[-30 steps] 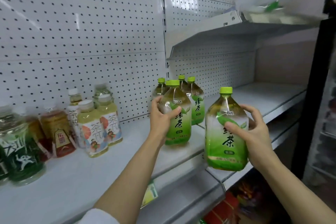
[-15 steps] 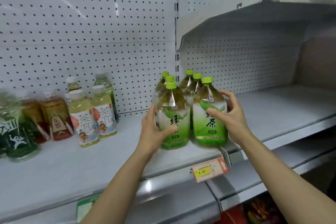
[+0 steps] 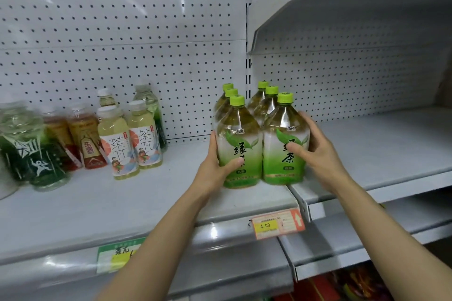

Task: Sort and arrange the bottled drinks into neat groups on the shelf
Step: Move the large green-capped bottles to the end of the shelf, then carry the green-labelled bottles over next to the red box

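Note:
Several big green tea bottles with green caps stand in two rows on the white shelf (image 3: 137, 200), near its right end. My left hand (image 3: 215, 166) wraps the front left green tea bottle (image 3: 241, 139). My right hand (image 3: 315, 151) grips the front right green tea bottle (image 3: 283, 137), which stands upright on the shelf beside the other. The rest of the green tea bottles (image 3: 265, 99) line up behind these two.
Pale yellow tea bottles with white caps (image 3: 117, 144) stand to the left, then amber bottles (image 3: 84, 142) and dark green bottles (image 3: 29, 154) at the far left. A bare neighbouring shelf (image 3: 381, 144) extends right. A price tag (image 3: 276, 223) hangs on the shelf edge.
My right hand carried its green tea bottle from in front of the shelf up onto it, setting it beside the one under my left hand. The view shifted right and closer.

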Tool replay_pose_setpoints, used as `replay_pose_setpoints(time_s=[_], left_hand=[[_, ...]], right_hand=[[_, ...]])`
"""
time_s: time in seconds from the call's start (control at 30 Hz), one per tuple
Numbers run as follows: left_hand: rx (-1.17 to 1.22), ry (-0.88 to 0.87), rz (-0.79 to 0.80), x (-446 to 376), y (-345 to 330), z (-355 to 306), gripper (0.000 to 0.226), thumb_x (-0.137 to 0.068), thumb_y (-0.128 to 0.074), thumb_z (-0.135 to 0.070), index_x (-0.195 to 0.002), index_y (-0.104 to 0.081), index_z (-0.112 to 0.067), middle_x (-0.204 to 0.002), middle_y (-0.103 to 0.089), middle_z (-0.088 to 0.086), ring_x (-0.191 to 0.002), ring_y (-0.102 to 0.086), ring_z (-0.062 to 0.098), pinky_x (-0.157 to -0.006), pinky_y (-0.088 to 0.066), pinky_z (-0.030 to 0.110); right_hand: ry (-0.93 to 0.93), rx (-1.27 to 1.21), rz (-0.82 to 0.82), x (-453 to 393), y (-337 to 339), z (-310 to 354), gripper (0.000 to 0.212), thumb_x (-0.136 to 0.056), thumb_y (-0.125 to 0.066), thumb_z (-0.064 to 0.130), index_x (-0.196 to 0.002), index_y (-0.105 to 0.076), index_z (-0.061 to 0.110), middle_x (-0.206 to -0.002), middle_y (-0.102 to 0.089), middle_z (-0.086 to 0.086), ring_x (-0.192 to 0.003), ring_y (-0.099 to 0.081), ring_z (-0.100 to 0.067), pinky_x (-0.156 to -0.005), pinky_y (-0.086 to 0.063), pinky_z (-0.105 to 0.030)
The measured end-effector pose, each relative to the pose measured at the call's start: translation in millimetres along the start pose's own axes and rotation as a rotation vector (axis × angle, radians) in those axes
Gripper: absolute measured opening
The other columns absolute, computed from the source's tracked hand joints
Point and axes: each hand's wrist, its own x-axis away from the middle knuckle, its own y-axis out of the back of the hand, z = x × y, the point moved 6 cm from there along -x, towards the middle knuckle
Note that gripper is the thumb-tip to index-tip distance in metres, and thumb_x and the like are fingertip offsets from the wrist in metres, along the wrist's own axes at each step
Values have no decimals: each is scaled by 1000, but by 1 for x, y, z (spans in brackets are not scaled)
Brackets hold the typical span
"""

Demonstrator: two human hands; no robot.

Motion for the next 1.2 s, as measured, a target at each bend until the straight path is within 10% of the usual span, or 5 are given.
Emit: replay_pose_setpoints(time_s=[0.23,0.37,0.57,1.0,1.2], left_hand=[[-305,-46,-81,15,2,-13,99,-84,-72,-50,-157,-5,-40,-136,-61,-6,-118,-61,19,-97,-53,40],[-743,-187,-183,38,10,-28,85,-88,-65,-53,-155,-21,-24,-145,-50,0,-127,-51,23,-98,-45,37],[-1172,-152,-225,60,51,-10,83,-94,-47,-62,-158,-19,-15,-165,-20,7,-150,-22,25,-122,-18,37],[-830,151,-1003,80,312,-21,99,-88,-70,-41,-155,-11,2,-160,-18,25,-148,-16,40,-121,-16,49],[-782,172,-1078,56,374,-17,102,-83,-74,-46,-154,-15,-3,-157,-22,27,-147,-16,42,-119,-17,51]], right_hand=[[37,333,-39,7,-2,8,75,-86,-71,26,-149,-31,36,-137,-52,17,-122,-52,-3,-104,-44,-41],[426,890,-282,25,-16,34,71,-89,-58,45,-146,-40,6,-148,-45,-14,-137,-39,-30,-115,-26,-37],[763,950,-126,46,-75,46,58,-90,-55,38,-136,-54,2,-140,-55,-13,-132,-48,-27,-116,-33,-43],[903,875,-70,42,-207,59,42,-90,-60,29,-122,-67,2,-120,-68,-11,-113,-63,-28,-101,-46,-41],[800,863,-123,0,-258,64,41,-90,-57,29,-121,-66,4,-118,-68,-8,-109,-62,-24,-100,-42,-31]])
